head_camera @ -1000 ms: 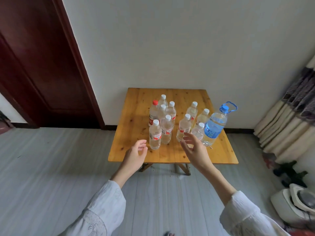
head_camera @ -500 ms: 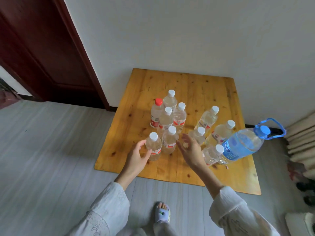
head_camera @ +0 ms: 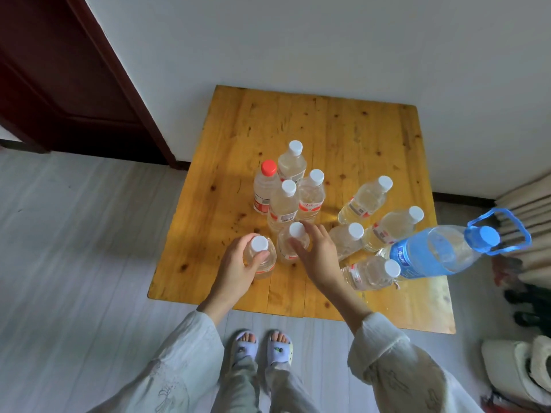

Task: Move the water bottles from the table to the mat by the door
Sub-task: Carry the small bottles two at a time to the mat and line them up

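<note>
Grip: left hand wraps the nearest bottle below its cap; right hand half-closed on the next bottle | both on the table | full — heavy, slick; grasp the shoulders.

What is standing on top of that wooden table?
On the table stand ten small water bottles and a large blue bottle. The left hand grips one; the right hand partly covers another.
</note>
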